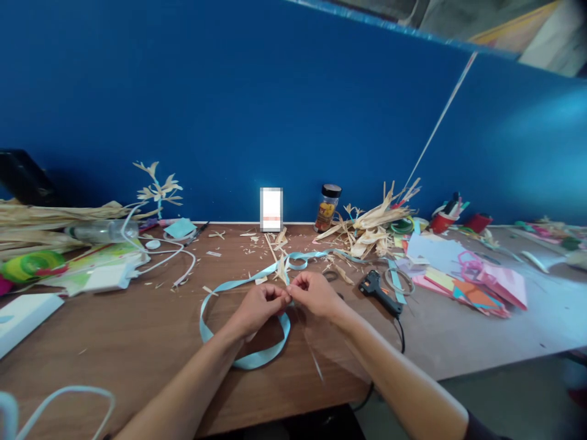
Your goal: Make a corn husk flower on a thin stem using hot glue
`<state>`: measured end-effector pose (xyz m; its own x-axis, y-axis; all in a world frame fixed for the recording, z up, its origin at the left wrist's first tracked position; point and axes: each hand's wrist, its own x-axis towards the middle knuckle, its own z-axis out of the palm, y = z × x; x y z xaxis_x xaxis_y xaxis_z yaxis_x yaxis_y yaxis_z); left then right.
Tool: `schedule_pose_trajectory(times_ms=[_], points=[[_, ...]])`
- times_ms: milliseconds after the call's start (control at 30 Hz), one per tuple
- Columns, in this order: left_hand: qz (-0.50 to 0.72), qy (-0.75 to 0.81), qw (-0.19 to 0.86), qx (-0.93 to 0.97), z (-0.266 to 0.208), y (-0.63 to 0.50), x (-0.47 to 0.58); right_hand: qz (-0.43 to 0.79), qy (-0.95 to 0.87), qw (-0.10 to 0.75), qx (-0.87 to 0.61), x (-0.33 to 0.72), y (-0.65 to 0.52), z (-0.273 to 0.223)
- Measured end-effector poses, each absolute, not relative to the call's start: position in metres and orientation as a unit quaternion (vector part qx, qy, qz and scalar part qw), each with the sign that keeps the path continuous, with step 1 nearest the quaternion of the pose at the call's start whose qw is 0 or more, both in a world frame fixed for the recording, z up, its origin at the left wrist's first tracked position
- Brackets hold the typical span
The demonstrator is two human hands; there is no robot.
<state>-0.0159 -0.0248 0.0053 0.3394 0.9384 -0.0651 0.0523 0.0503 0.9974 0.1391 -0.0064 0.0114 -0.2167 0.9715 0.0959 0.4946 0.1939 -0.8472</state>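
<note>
**Two hands at a cream, pointed dried-husk sprig [281,269]**

Lettering on the clear, black-lidded cylindrical jar [325,211] is too blurred to read; the sprig splays thin leaves above a light-blue stem, over the brown wooden table [151,336]; left hand [262,307] and right hand [317,294] nearly touch, fingertips pinched closed on its stem; a flat light-blue ribbon [259,359] loops beneath the left.

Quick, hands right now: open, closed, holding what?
Left hand: closed in a pinch near the pale dried-husk piece; exact grip hidden.
Right hand: closed in a pinch near the light-blue flat ribbon; what it holds cannot be told.
</note>
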Motion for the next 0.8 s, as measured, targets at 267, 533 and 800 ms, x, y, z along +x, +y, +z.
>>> schedule_pose_trajectory(times_ms=[267, 533, 800], points=[[0.426, 0.427, 0.570, 0.558, 0.003, -0.022, -0.018, 0.465, -0.619, 0.398, -0.492, 0.134, -0.012, 0.006], [0.440, 0.396, 0.624, 0.510, 0.003, -0.022, -0.018, 0.612, -0.538, 0.366, -0.451, 0.135, -0.025, 0.002], [0.418, 0.404, 0.640, 0.502, 0.007, -0.021, -0.021, 0.530, -0.591, 0.388, -0.468, 0.134, -0.025, 0.000]])
